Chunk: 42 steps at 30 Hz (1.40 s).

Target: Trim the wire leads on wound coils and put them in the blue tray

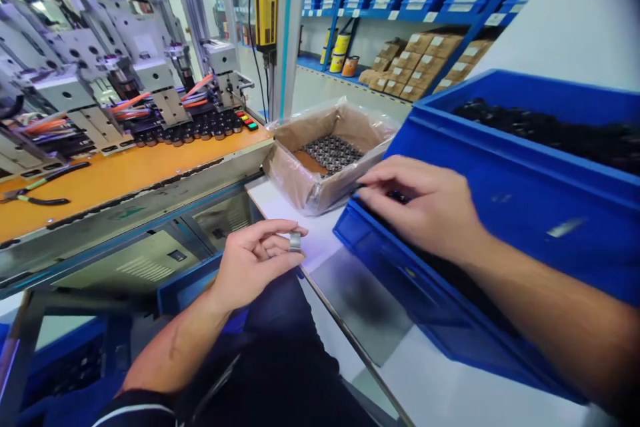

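Note:
A small silver metal ring (295, 241) is pinched between the thumb and fingers of my left hand (253, 257), above the edge of the white worktop (320, 240). My right hand (425, 203) is over the front opening of the lower blue bin (400, 287), with thumb and fingers drawn together. Something dark shows at its fingertips, too small to make out. Black parts lie in the bin below that hand, mostly hidden by it. Just beyond both hands stands a cardboard box (345, 192) lined with clear plastic, holding many small metal parts (333, 153).
An upper blue bin (525, 140) full of black parts rises at the right. At the left, a machine (145, 47) stands on an orange bench (185, 160) with a row of dark round parts (200, 128) and pliers (37, 190). Blue shelves (380, 13) with bins and cartons stand behind.

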Available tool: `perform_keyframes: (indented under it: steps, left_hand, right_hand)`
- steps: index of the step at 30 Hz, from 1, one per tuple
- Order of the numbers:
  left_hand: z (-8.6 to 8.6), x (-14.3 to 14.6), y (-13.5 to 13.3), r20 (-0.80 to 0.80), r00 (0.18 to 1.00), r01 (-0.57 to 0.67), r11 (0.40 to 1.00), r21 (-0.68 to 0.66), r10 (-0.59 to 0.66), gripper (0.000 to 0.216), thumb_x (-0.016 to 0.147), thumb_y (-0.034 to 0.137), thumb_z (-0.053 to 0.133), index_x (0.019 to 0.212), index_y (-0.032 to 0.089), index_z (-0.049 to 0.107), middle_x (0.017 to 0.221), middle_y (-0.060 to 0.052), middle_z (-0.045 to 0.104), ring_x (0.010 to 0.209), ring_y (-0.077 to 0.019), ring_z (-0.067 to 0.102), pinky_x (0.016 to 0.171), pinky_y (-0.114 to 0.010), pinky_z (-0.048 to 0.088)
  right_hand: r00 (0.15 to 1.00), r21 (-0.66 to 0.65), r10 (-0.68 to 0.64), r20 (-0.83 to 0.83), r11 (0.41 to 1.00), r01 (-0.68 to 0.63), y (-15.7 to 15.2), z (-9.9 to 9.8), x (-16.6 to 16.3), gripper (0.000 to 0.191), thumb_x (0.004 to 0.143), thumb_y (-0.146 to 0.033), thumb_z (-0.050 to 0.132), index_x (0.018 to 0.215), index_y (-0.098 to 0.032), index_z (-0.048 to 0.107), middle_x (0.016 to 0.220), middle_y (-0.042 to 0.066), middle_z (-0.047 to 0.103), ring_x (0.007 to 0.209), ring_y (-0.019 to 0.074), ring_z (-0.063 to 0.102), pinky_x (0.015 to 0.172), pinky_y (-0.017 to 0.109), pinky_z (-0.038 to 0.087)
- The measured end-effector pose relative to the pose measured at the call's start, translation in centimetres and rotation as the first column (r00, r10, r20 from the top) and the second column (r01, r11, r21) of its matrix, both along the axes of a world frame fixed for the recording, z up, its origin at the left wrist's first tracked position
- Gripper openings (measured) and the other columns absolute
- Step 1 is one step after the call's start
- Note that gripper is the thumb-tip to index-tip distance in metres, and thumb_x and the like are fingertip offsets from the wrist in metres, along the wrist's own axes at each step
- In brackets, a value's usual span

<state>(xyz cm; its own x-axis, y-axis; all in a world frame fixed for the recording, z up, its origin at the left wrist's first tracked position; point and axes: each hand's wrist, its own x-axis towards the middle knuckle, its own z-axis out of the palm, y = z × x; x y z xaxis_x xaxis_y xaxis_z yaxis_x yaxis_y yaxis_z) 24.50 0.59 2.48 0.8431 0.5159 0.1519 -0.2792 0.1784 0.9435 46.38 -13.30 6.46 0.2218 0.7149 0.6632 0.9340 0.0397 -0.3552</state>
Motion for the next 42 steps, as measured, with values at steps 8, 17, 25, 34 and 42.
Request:
perform_keyframes:
  steps: [8,17,25,34,42]
  left_hand:
    - [-1.0,0.4,-1.1,-0.033,0.996,0.074,0.992,-0.097,-0.078,0.039,0.061,0.011,0.088,0.098,0.015,0.076,0.084,-0.007,0.080,0.074,-0.0182,0.076,0.070,-0.026,0.063]
    - [-1.6,1.0,-1.5,-0.003,0.997,0.081,0.991,-0.109,-0.082,0.040,0.059,0.004,0.087,0.096,0.018,0.077,0.081,-0.004,0.080,0.071,-0.0136,0.075,0.069,-0.019,0.062]
    - [-1.6,0.7,-1.3,0.022,0.998,0.063,0.989,-0.131,-0.061,0.040,0.060,0.004,0.087,0.095,0.021,0.078,0.081,-0.002,0.080,0.071,-0.0145,0.076,0.070,-0.021,0.062]
    - [-2.0,0.4,-1.7,-0.001,1.000,0.029,0.993,-0.110,-0.029,0.040,0.060,0.009,0.088,0.098,0.020,0.078,0.083,-0.003,0.080,0.074,-0.0157,0.076,0.071,-0.023,0.063]
    - [-1.6,0.3,-1.8,0.022,0.999,0.027,0.993,-0.115,-0.024,0.039,0.060,0.007,0.088,0.095,0.020,0.078,0.082,-0.003,0.080,0.073,-0.0158,0.076,0.069,-0.023,0.063]
  right_hand:
    - [0.890,0.116,0.424,-0.168,0.905,-0.409,0.0,-2.6,-6.9,0.009,0.090,-0.011,0.060,0.098,-0.014,0.063,0.089,0.007,0.065,0.082,0.0126,0.064,0.071,0.025,0.055]
    - [0.911,0.113,0.398,-0.110,0.915,-0.386,0.0,-2.8,-6.2,0.014,0.090,-0.009,0.058,0.103,-0.015,0.061,0.093,0.007,0.061,0.086,0.0120,0.062,0.072,0.025,0.056]
    - [0.918,0.063,0.383,0.100,0.919,-0.390,0.1,-3.1,-6.0,0.025,0.089,-0.012,0.061,0.113,-0.014,0.056,0.099,0.010,0.063,0.091,0.0168,0.063,0.076,0.030,0.059]
    - [0.917,0.062,0.352,0.186,0.928,-0.369,-0.1,-3.4,-6.1,0.024,0.091,-0.016,0.061,0.115,-0.014,0.056,0.101,0.010,0.063,0.094,0.0167,0.063,0.077,0.031,0.060]
    - [0.915,0.070,0.349,0.204,0.927,-0.370,-0.2,-3.3,-6.3,0.028,0.090,-0.016,0.063,0.117,-0.014,0.056,0.102,0.012,0.064,0.095,0.0192,0.065,0.079,0.034,0.061]
